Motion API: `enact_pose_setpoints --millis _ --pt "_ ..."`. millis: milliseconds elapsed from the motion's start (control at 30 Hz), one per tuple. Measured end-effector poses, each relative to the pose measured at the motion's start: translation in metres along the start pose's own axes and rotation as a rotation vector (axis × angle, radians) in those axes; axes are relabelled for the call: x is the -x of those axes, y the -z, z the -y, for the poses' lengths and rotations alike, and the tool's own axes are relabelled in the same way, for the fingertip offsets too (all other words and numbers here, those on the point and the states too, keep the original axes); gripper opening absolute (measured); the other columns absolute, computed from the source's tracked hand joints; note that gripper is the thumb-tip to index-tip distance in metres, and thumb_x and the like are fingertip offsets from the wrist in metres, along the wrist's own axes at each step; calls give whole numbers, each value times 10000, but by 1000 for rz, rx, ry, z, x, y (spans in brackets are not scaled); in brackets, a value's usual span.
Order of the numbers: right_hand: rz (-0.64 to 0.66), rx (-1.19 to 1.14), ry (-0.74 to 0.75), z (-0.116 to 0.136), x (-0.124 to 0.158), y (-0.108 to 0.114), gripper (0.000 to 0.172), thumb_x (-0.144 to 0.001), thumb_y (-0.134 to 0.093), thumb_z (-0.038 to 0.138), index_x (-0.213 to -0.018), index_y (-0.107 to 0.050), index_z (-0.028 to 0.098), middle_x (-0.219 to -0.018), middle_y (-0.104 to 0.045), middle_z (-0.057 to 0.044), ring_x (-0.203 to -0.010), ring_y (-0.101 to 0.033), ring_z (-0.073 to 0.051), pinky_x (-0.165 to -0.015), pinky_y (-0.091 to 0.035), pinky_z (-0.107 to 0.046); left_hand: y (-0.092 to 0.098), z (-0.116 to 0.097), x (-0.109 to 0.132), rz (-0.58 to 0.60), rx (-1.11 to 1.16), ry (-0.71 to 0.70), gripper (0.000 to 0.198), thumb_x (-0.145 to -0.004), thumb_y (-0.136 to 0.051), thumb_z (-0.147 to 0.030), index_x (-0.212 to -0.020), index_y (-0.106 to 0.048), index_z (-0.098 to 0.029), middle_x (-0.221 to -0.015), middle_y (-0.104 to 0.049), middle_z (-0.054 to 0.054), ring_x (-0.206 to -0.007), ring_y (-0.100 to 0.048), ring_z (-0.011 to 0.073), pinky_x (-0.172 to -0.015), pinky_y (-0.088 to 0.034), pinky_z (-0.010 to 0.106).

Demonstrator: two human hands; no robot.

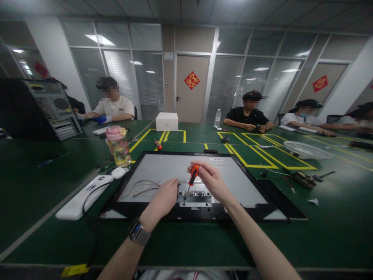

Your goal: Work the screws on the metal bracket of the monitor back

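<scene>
The right hand [215, 182] clamps its fingers on an orange-and-black screwdriver [193, 177], slanting onto the metal bracket [194, 204] near-centre on the display panel [239, 182]. The left hand's [163, 199] fingers lie together at the bracket's left end; grip unclear.

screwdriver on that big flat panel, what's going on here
The person's right hand holds an orange-and-black screwdriver, shaft slanting down to a metal bracket on the panel. The left hand is at the bracket's left edge. The panel lies flat on the green table, with a pink-lidded bottle beyond its left side.
</scene>
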State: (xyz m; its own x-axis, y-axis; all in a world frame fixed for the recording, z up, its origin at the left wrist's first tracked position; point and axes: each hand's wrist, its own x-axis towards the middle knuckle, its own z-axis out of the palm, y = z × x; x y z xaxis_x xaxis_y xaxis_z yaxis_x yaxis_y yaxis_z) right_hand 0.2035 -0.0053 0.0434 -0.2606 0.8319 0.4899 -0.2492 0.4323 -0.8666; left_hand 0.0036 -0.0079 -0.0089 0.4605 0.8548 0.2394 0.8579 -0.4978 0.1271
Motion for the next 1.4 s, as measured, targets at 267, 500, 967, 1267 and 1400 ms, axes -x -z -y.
enact_pose_setpoints --millis 267,500,967,1267,1400 --pt "-71 149 86 8 1 -3 172 -843 -732 382 -972 -772 275 -978 -678 -30 -821 -651 -167 -757 -537 -315 2 -1 0 8 -10 4 402 -950 -362 -58 -1306 -550 -51 -1373 -586 219 -1270 -577 282 -1096 -429 432" --pt "-35 101 64 11 2 -4 267 -933 -616 405 -1155 -724 306 -1013 -736 -46 -1042 -672 -221 -969 -502 -415 -3 3 1 -34 2 -22 409 -943 -345 -70 -1295 -554 -83 -1368 -598 203 -1266 -582 268 -1092 -435 444" --pt "-58 75 56 13 3 -8 261 -931 -618 419 -1130 -718 283 -1021 -767 -57 -1022 -712 -228 -992 -513 -445 -3 2 0 -24 4 -7 402 -949 -358 -79 -1300 -556 -78 -1369 -594 209 -1266 -582 271 -1093 -430 427" --pt "-142 245 145 9 3 -7 198 -830 -742 367 -1010 -773 291 -926 -676 -38 -800 -656 -185 -788 -547 -354 -7 6 0 -36 -3 -40 428 -925 -346 -62 -1297 -553 -103 -1359 -609 184 -1262 -582 252 -1086 -428 416" --pt "-129 292 185 11 4 -8 260 -937 -595 378 -1136 -743 298 -1027 -683 -64 -961 -662 -221 -919 -511 -404 -6 5 1 -35 8 -38 413 -929 -345 -64 -1283 -557 -81 -1364 -596 208 -1266 -577 270 -1086 -425 426"
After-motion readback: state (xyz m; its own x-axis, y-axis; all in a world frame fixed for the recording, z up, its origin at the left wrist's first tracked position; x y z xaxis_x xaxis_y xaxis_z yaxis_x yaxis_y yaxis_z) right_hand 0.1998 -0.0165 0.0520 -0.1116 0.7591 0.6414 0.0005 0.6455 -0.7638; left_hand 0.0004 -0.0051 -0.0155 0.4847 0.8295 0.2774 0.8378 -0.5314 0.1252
